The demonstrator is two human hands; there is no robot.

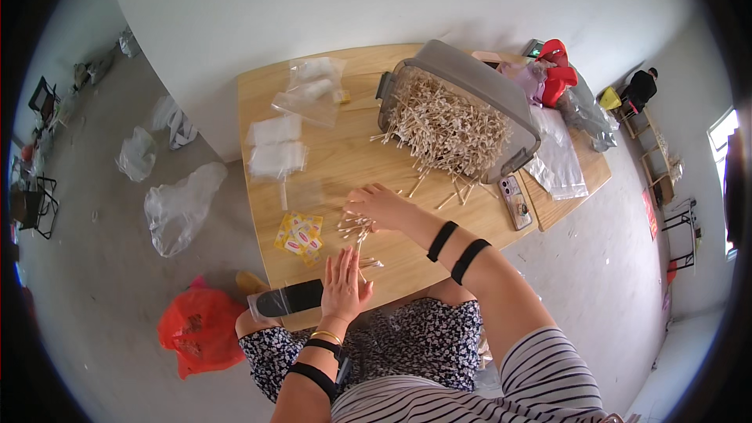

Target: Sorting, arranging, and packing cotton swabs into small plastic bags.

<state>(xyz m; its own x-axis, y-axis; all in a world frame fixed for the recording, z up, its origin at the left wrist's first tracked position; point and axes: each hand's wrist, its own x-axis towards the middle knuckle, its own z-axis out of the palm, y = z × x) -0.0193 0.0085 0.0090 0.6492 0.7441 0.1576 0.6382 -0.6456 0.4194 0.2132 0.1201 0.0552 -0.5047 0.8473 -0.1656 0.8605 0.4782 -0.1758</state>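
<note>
My right hand (381, 207) rests palm down on the wooden table (345, 164), its fingers on a small bunch of cotton swabs (354, 226). My left hand (345, 285) lies flat near the front edge, fingers straight and together, touching a few more swabs (370, 263). A grey plastic bin (462, 106) lies tipped on its side at the back, and a big heap of cotton swabs (442, 129) spills out of it toward my right hand.
Small yellow packets (299, 236) lie left of my hands. White filled bags (276, 149) and clear bags (313, 88) sit at the table's left. A phone (515, 200) lies right. A dark roll (288, 298) sits by my knee. Plastic bags litter the floor (117, 266).
</note>
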